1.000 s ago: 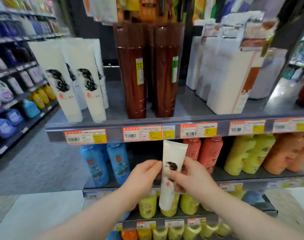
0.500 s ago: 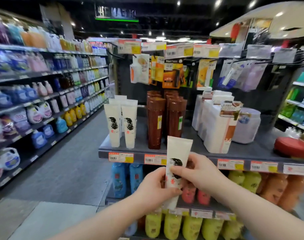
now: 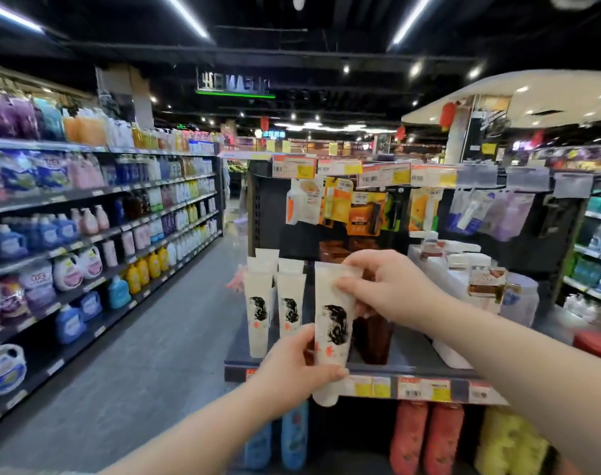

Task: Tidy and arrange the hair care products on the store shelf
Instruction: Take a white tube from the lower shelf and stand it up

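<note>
I hold a white hair-product tube (image 3: 333, 323) with a black hair drawing upright in front of the grey shelf (image 3: 412, 368). My left hand (image 3: 299, 368) grips its lower part near the cap. My right hand (image 3: 384, 286) pinches its flat upper end. Two matching white tubes (image 3: 273, 303) stand on the shelf just left of it, with more behind them. Dark brown bottles (image 3: 372, 334) stand behind the held tube, mostly hidden by it and my right hand.
White boxed products (image 3: 460, 289) and a pale jar (image 3: 520, 299) stand on the shelf's right half. Price tags (image 3: 425, 389) line its front edge. Blue, red and yellow bottles (image 3: 425, 437) fill the shelf below. Hanging packets (image 3: 364, 210) sit above. An aisle of detergent shelves (image 3: 86, 241) runs on the left.
Both hands have raised the white tube from below the shelf edge up to shelf level, beside the matching tubes. My view has tilted up and back, showing the aisle and ceiling.
</note>
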